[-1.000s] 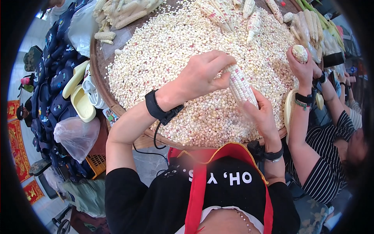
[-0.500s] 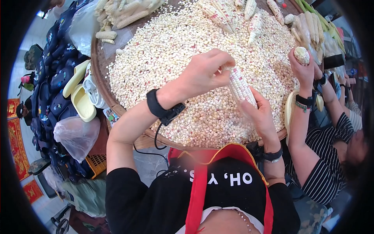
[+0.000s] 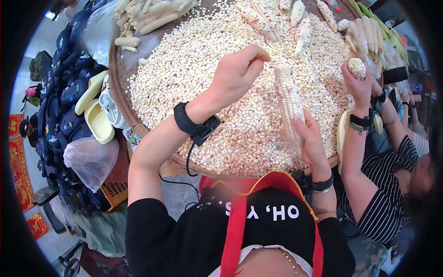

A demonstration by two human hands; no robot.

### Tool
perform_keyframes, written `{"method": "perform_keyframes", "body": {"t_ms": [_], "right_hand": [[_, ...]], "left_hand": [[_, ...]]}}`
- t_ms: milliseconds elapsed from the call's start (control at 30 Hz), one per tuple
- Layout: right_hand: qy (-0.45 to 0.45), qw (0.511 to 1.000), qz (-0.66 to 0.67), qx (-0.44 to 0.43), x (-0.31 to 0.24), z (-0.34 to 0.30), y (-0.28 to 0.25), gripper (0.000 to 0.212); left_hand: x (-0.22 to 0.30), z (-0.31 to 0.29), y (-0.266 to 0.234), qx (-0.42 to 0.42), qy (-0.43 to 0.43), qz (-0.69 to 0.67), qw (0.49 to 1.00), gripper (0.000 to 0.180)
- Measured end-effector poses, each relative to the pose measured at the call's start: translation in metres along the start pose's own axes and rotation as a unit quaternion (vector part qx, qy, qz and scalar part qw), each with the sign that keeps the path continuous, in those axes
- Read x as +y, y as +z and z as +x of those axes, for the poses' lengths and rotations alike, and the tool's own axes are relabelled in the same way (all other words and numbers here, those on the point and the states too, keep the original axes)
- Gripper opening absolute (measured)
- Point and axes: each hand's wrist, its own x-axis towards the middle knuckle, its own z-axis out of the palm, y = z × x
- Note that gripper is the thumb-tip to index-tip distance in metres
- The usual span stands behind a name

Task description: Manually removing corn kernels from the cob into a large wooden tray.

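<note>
A pale ear of corn (image 3: 288, 97), flecked with red, stands nearly upright in my right hand (image 3: 314, 138), whose thumb and fingers wrap round its lower end. Pale bare cob shows at its top, and rows of kernels cover the rest. My left hand (image 3: 237, 71) is raised just left of the ear's top and apart from it. Its thumb and forefinger are drawn together; whatever they may hold is hidden. Beneath both hands spreads a thick layer of loose white, yellow and reddish kernels (image 3: 198, 101) in a wide round tray (image 3: 119, 87).
Several speckled ears (image 3: 258, 18) lie at the far side. Stripped cobs (image 3: 159, 21) sit at the far left, others in a bag (image 3: 367, 34) at far right. A co-worker's hand (image 3: 359, 87) grips another ear. Dark blue clogs (image 3: 76, 92) crowd the left side.
My left hand has moved up and left, off the ear. The ear has turned more upright in my right hand, and more of its length shows.
</note>
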Motion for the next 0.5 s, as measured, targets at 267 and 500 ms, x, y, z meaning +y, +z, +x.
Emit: {"method": "perform_keyframes", "body": {"t_ms": [267,500], "right_hand": [[-0.048,0.993,-0.106,-0.015,-0.002,-0.002,-0.003,0.045],[-0.022,0.995,-0.091,-0.042,-0.004,-0.002,-0.006,0.046]], "left_hand": [[0.006,-0.007,0.001,-0.039,0.106,-0.066,0.991,0.008],[0.018,-0.007,-0.005,-0.021,0.036,-0.109,0.993,0.020]]}}
